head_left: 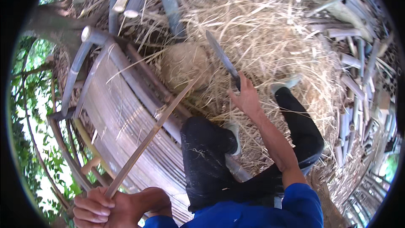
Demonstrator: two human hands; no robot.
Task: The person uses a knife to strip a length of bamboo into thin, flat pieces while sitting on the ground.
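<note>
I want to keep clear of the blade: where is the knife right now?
In the head view, the knife is right of centre, gripped by the right hand, blade pointing up-left over the straw pile, beside the round stump.

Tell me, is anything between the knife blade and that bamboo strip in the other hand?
Nothing visible. The right hand holds the knife raised over the straw, and the left hand grips the bamboo strip, which slants up toward the blade with only open air between them.

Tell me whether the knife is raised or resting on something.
Raised. The right hand holds the knife up, blade clear of the bamboo strip gripped by the left hand.
</note>
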